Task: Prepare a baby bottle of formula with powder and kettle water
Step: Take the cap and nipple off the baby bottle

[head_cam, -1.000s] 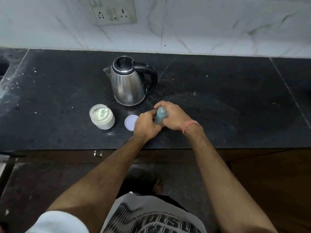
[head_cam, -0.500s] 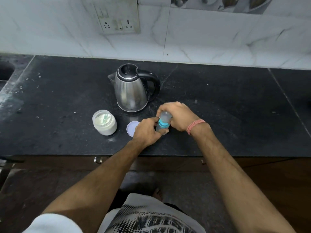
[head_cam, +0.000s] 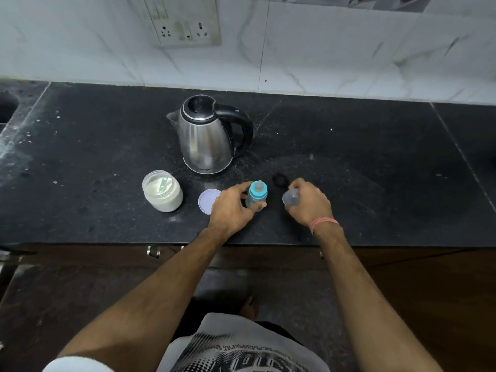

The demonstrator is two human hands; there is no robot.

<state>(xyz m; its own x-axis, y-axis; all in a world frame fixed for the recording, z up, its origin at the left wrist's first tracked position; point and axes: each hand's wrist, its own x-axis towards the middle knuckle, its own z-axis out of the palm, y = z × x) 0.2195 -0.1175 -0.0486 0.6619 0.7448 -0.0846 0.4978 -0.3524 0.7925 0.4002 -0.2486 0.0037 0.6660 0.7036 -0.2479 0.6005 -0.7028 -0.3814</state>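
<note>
left hand: gripping baby bottle, upright on counter, teat on
right hand: fingers wrapped round clear cap, beside bottle
kettle: behind bottle
powder jar: open, left; lid beside it

Person seen from above, two bare forearms entering from 6 o'clock. Left hand and right hand both bare, no rings discernible. Right wrist: thin pinkish-red thread band, wound in several strands. White short sleeve at 7 o'clock on left arm. White T-shirt at 6 o'clock, black halftone graphic print with lettering, illegible.
</note>
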